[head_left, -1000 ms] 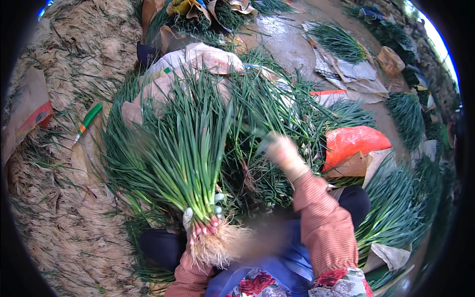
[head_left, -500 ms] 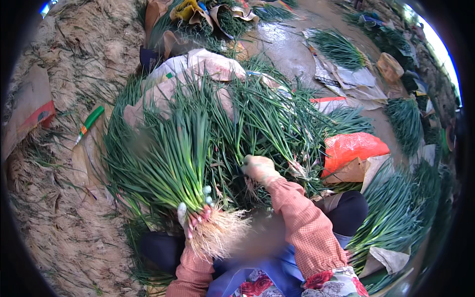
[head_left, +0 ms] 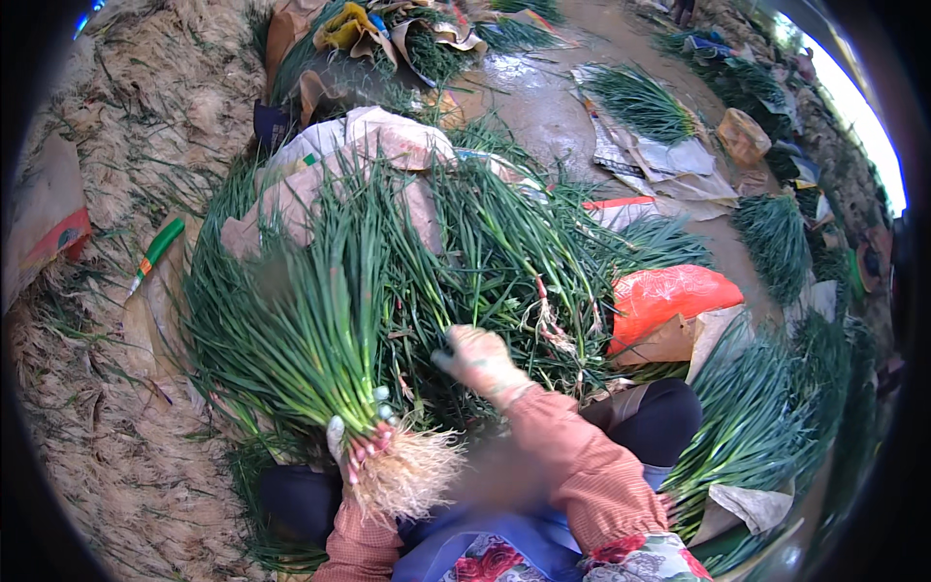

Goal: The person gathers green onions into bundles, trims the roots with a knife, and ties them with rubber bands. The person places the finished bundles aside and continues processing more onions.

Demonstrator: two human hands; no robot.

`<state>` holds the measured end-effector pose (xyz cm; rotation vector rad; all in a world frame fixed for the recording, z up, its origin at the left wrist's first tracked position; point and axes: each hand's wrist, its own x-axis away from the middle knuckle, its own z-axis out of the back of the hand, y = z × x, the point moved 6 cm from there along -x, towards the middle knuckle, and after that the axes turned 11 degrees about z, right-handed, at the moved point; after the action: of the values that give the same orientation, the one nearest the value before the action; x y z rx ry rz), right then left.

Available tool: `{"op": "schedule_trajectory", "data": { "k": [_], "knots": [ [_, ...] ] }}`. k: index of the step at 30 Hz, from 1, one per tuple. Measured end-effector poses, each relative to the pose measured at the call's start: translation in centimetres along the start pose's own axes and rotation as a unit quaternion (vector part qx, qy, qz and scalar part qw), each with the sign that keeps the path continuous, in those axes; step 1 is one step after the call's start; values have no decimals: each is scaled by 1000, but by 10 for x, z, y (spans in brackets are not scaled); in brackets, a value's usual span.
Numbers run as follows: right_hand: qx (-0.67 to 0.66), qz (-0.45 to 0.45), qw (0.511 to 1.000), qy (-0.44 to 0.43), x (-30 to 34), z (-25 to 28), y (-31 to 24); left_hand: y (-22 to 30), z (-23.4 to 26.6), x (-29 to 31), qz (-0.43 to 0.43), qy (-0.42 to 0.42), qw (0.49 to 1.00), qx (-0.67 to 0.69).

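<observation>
The scene is outdoors on bare ground, in daylight that is brightest at the upper right. The left side is covered with dry straw (head_left: 107, 407), and a green-handled knife (head_left: 153, 254) lies on it near a piece of cardboard (head_left: 44, 228) at the left edge. The middle top is wet mud (head_left: 543, 102) with a sheen. Crumpled paper (head_left: 669, 160) is spread on the mud toward the upper right, and a brown bag (head_left: 743, 136) stands beside it. An orange plastic sack (head_left: 674, 296) lies right of centre. Torn brown paper and scraps (head_left: 388, 29) are heaped at the top.
</observation>
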<state>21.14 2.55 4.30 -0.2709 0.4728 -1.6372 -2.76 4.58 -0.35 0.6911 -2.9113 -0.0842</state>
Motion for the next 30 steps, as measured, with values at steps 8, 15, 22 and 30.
{"op": "schedule_trajectory", "data": {
  "k": [8,15,22,30],
  "knots": [
    [10,170,979,116,6,-12,7,19,-59,6,71,-151,986,8],
    [241,-47,965,94,-29,68,155,33,-34,16,2,-141,987,-80],
    [-516,-142,794,290,-26,93,180,60,-56,28,-9,-148,976,-158],
    [-91,67,960,256,-60,47,58,45,-28,25,30,-133,990,34]
  ]
}}
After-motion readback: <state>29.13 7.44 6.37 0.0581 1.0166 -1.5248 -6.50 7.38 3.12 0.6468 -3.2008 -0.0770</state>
